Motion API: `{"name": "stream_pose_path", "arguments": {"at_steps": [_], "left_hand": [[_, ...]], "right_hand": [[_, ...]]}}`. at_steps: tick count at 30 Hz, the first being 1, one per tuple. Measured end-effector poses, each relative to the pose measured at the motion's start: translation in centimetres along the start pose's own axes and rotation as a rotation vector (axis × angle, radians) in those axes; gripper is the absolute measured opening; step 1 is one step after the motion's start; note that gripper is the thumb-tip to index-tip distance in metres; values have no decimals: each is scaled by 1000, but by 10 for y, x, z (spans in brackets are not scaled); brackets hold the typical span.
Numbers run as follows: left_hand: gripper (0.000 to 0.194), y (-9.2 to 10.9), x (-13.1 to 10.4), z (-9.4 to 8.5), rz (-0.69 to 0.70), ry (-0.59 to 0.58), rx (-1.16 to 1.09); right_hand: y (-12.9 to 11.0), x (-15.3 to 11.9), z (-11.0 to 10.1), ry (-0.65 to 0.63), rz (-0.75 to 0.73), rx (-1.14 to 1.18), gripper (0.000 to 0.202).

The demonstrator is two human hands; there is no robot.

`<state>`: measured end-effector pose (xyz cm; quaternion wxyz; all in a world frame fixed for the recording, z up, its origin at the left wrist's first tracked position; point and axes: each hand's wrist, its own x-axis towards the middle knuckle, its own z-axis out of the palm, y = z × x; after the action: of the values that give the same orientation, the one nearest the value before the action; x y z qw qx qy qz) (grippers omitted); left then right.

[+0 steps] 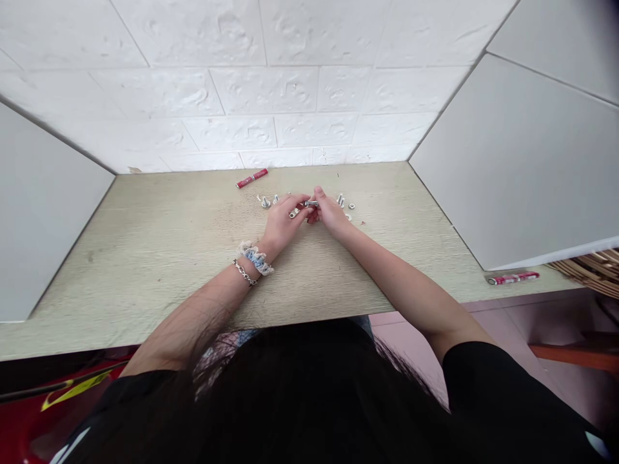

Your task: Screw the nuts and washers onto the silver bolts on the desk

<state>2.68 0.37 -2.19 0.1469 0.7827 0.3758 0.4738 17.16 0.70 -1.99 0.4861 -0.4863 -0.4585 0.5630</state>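
Note:
A small silver bolt lies crosswise between my two hands, above the wooden table. Its left end meets the fingertips of my left hand, which are closed in a pinch. My right hand grips the other end, thumb up and fingers curled underneath. Whether a nut sits on the bolt is too small to tell. Close to my left hand are a nut and an upright bolt, with another bolt behind. Beyond my right hand stand bolts and a loose nut.
A red marker-like tube lies near the white brick wall. Another red tube rests at the right front edge. White panels flank the table on both sides. Wicker shows at far right.

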Motion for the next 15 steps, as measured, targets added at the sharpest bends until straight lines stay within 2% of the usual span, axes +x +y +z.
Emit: {"name": "stream_pose_path", "arguments": {"at_steps": [7, 15], "left_hand": [[17, 1, 1, 0, -82, 27, -5], [18, 4, 1, -1, -150, 29, -2]], "right_hand": [[-6, -3, 3, 6, 25, -32, 57], [-3, -1, -2, -62, 5, 109, 10]]}}
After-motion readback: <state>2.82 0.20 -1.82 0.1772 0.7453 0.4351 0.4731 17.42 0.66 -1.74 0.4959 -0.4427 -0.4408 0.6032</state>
